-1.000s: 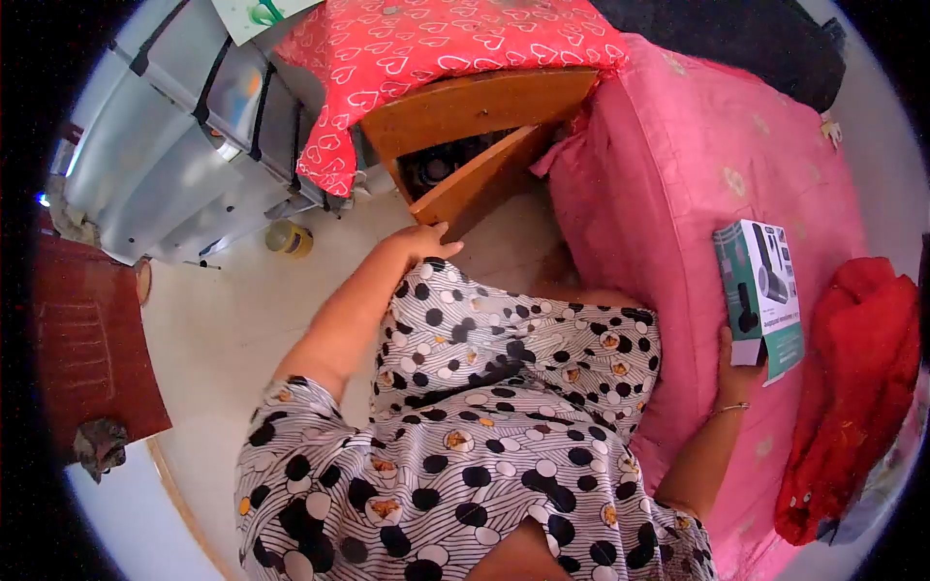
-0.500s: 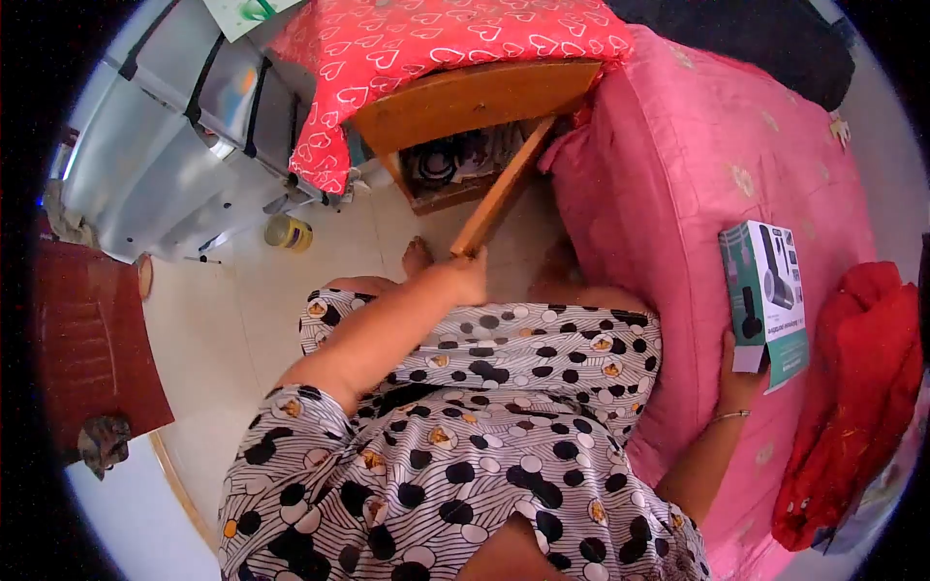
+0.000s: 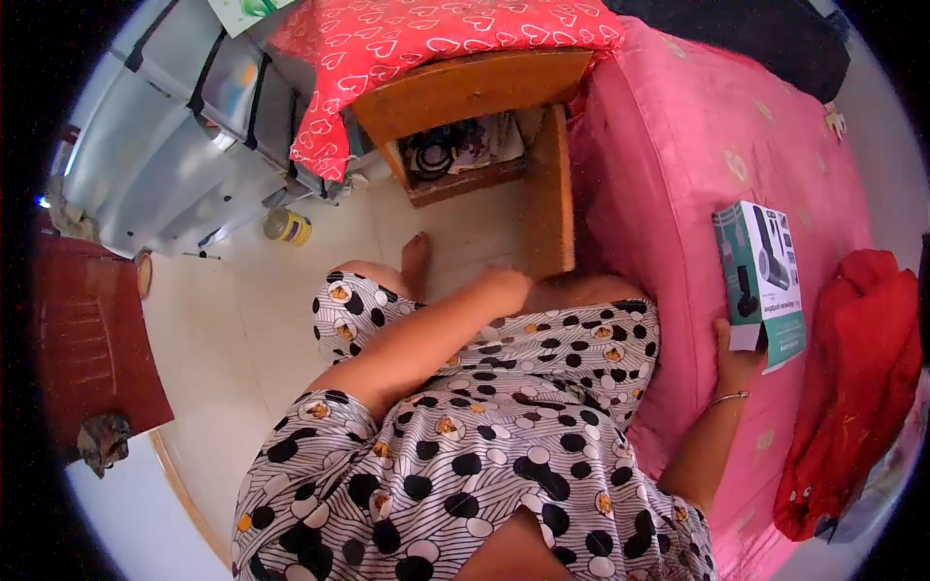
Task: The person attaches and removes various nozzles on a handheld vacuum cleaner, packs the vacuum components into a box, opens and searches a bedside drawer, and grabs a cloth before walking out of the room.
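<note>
On the pink bed to the right, my right hand (image 3: pixel 738 360) grips the lower end of a white and green box (image 3: pixel 773 261). Pictures of a dark cylindrical device are printed on the box, and a flap at its lower end hangs loose. My left hand (image 3: pixel 506 289) is over my lap, close to the lower corner of a wooden cabinet door (image 3: pixel 550 203). Its fingers are blurred and partly hidden, so their grip on the door cannot be made out. The door stands open on the wooden cabinet (image 3: pixel 465 92), showing black cables (image 3: pixel 433 157) and other items inside.
A red cloth with white hearts (image 3: pixel 387 39) covers the cabinet top. The pink bed (image 3: pixel 659 174) bears red clothing (image 3: pixel 852 387). A translucent drawer unit (image 3: pixel 145 165) stands left, with a yellow-labelled jar (image 3: pixel 288 228) on the tiled floor (image 3: pixel 213 329). A dark red surface (image 3: pixel 97 339) lies far left.
The cabinet door has swung wider, toward the bed. My left hand has moved slightly right and down, off the door's edge where it was. The box in my right hand has shifted slightly.
</note>
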`<state>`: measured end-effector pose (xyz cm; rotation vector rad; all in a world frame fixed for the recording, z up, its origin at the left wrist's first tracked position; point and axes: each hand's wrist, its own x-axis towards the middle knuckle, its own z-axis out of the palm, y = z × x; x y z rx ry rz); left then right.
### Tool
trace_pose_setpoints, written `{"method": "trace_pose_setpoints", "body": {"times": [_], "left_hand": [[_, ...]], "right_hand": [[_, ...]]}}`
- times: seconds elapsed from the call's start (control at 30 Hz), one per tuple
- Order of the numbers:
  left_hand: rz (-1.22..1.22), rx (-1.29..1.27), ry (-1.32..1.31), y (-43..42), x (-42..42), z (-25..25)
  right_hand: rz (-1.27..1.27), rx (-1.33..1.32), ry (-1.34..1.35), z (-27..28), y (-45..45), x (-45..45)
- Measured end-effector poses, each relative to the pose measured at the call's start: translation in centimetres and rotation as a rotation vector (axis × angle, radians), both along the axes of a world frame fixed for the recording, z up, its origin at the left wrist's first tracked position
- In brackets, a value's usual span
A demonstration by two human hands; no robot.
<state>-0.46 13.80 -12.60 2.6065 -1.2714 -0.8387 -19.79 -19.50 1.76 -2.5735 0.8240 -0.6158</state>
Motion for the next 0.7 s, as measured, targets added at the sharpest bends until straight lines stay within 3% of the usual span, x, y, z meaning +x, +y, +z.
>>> {"method": "trace_pose_setpoints", "body": {"times": [0.07,0.23,0.33,0.4,0.47,0.57,0.7], "left_hand": [[0.052,0.012,0.051,0.6,1.3,3.9],[0.176,0.005,0.169,2.5,3.7,5.7],[0.234,0.013,0.131,4.1,5.1,7.0],[0.283,-0.010,0.080,5.7,6.0,6.6],[0.365,-0.188,0.092,7.4,7.0,5.4],[0.466,-0.146,0.139,9.9,7.7,5.4],[0.606,-0.161,0.201,12.3,9.6,3.1]], "right_hand": [[0.028,0.077,-0.139,-1.2,-0.8,-0.1],[-0.151,0.399,-0.520,-0.3,0.7,1.9],[-0.054,0.248,-0.535,-0.9,0.0,3.1],[-0.023,0.302,-0.604,-1.1,-0.4,4.0],[0.070,0.375,-0.730,-1.3,-0.9,5.0],[-0.113,0.443,-0.783,-0.7,-0.1,5.9],[0.021,0.680,-0.986,1.5,1.6,6.2]]}}
